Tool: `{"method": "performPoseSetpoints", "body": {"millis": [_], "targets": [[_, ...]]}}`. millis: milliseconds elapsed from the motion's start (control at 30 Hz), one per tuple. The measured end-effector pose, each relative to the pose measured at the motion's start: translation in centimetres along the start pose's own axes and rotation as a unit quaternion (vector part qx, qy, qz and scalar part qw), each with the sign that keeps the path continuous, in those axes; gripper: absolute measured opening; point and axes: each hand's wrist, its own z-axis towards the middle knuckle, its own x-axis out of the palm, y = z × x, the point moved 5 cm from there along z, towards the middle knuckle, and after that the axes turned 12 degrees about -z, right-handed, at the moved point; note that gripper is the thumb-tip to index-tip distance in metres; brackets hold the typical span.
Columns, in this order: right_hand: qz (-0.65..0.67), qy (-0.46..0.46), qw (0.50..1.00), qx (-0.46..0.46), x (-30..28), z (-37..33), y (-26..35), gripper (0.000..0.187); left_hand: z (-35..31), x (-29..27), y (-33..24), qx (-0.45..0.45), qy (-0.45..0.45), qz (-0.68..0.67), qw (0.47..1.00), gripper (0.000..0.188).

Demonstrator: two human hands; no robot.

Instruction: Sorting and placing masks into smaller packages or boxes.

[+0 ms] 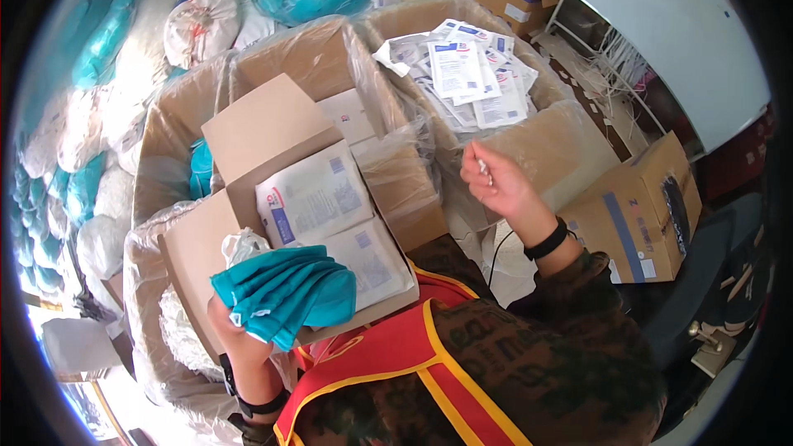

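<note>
My left hand (234,332) is closed around a bunch of folded teal fabric pieces (285,289) with white edges, low over the near left side of an open cardboard box (263,134). Inside that box lie flat white printed packets (316,194), and the teal fabric partly covers the nearer ones. A bit of crumpled white material (244,244) shows just beyond the fabric. My right hand (502,186) is raised to the right of the box, its fingers curled together. Between them sticks out a small white piece (483,167), too small to name.
Large plastic-lined cartons (396,190) stand around the box; the far right one holds a heap of white packets (475,74). Bagged teal and white bundles (99,116) pile up at left. A taped carton (636,219) stands at right, below a white panel (669,41).
</note>
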Motion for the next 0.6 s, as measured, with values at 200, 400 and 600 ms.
{"method": "performPoseSetpoints", "body": {"millis": [200,400,600], "targets": [[0.048,0.025,0.998,-0.030,0.0,3.8,0.0,0.024,-0.8,-0.4,-0.2,-0.003,-0.044,-0.059,0.997,0.028],[0.059,0.047,0.997,-0.005,2.1,4.1,-2.0,0.024,-2.6,-2.5,2.4,-0.010,-0.056,-0.042,0.997,0.027],[0.023,-0.014,0.999,-0.047,-3.4,-0.6,0.7,0.023,-2.7,-2.5,2.7,0.031,-0.056,-0.018,0.998,0.030]]}}
